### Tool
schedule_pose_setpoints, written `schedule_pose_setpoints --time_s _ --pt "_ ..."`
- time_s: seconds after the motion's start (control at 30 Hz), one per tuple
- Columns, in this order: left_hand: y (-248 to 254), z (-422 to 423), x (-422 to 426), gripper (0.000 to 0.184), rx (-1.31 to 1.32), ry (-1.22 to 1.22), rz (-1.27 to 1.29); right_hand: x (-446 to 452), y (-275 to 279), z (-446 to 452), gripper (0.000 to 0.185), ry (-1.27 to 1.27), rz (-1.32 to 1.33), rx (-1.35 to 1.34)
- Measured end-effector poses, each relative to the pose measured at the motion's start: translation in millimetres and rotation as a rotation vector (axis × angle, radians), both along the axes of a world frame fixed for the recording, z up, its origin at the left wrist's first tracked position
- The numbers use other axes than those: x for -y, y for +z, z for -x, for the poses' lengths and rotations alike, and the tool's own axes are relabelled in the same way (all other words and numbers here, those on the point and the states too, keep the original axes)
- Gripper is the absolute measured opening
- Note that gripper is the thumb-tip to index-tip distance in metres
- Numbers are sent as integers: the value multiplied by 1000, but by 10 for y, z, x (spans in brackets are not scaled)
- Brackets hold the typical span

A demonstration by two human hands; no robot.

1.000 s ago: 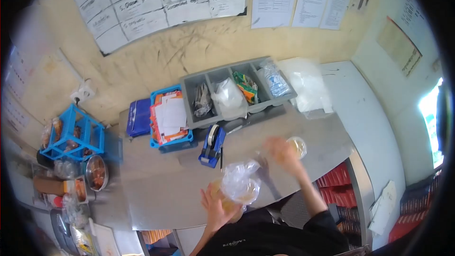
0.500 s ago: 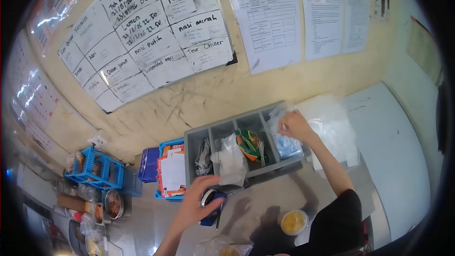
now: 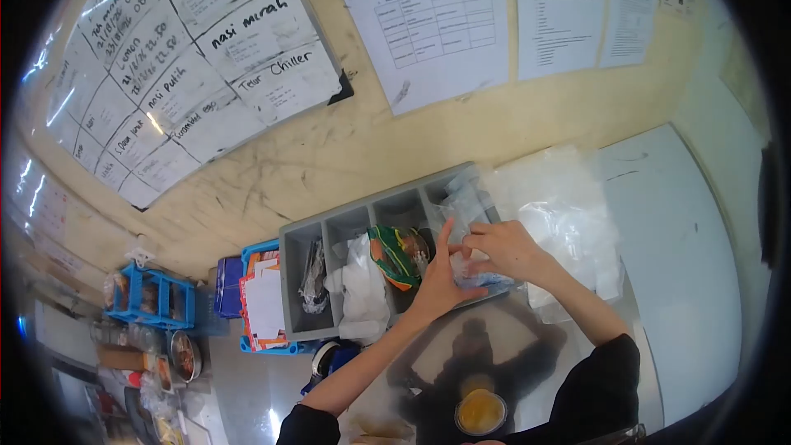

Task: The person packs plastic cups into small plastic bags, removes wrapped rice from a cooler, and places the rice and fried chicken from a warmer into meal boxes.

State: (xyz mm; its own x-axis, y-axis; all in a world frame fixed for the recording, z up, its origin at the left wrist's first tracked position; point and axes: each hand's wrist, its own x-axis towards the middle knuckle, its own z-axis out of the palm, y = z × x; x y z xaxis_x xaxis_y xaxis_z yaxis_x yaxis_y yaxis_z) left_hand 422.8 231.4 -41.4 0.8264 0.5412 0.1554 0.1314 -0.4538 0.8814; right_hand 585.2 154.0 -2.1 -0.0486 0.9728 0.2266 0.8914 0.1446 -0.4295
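Note:
My left hand (image 3: 441, 284) is at the front of the right-most compartment of a grey divided bin (image 3: 301, 331), index finger up and thumb stretched out apart. Facing it, my right hand (image 3: 507, 251) has its fingers pinched on a clear plastic bag (image 3: 463, 262) above that compartment. Part of the bag is hidden by the fingers. Under the hands lie clear packets with blue print (image 3: 494, 282). Nearer to me on the steel counter stands a clear round cup (image 3: 481, 412) with yellow-orange contents.
Other compartments hold a green-and-orange packet (image 3: 395, 257), white plastic bags (image 3: 362, 288) and wrapped cutlery (image 3: 314, 276). A stack of clear plastic sheets (image 3: 568, 214) lies on the right. Left are a blue basket of papers (image 3: 264, 305) and a tape dispenser (image 3: 325, 358).
My left hand has moved right, from beside the tape dispenser to the right-most compartment. My right hand has come slightly toward me, and the two hands are now close together. The view has shifted.

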Motion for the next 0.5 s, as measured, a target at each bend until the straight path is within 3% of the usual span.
schedule_pose_setpoints --time_s 0.07,0.17,0.3,0.37,0.47,0.5 --pt "6 33 -50 120 -8 -26 -54 -143 -123 -86 18 -3 -99 105" --pt "-46 30 -96 114 89 18 176 -130 -158 -140 17 -16 -160 -29" --pt "-61 -91 -173 98 182 88 102 -50 -80 -80 12 -228 -15 53" --pt "16 -154 -168 91 262 90 45 -56 -121 -70 11 -178 -489 -34" --pt "6 -239 -170 84 265 83 -45 3 35 -19 11 -179 -508 -173" --pt "-75 -250 -191 82 156 88 -92 18 94 -44 11 -184 -516 -171"
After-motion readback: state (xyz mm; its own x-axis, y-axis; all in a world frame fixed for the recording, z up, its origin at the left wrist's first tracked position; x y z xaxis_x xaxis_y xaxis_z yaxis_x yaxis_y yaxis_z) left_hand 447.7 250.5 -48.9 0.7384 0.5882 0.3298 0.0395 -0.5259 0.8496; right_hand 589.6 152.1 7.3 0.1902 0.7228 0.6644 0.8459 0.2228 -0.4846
